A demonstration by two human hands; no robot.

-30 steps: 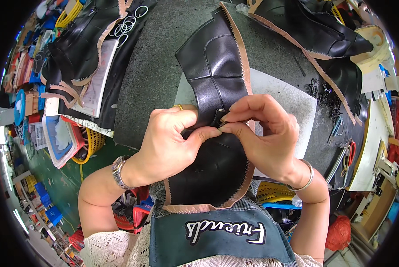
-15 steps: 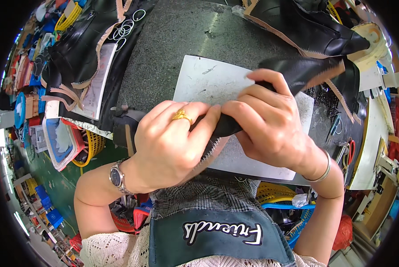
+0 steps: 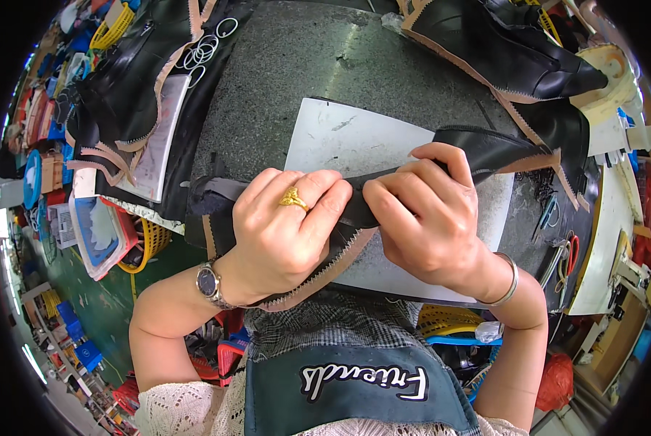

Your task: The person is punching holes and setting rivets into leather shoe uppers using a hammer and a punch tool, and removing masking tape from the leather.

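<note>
The dark worktop (image 3: 267, 94) fills the middle of my remote view. Stitched black leather uppers (image 3: 122, 87) lie at upper left, with a further set (image 3: 499, 54) at upper right; I judge them placed aside so that the centre is free for handling. The held black leather piece (image 3: 478, 145) spans the centre of the frame, folded lengthwise, its tan zigzag-cut edging (image 3: 332, 269) curving toward lower centre. Beneath it lies a white sheet (image 3: 361, 138), probably serving as a smooth, clean backing. Two hands grip the fold near its middle, presumably because close holds control pliant leather best; its ends pass outward on either side.

Left hand (image 3: 282, 225): back uppermost, fingers curled and pressed together, pinching the fold. Right hand (image 3: 423, 218): mirrored, knuckles up, fingers bent around the leather, little finger lifted. Both thumb tips are hidden from me. Smallest, white rings (image 3: 202, 51) lie loose at upper left.
</note>
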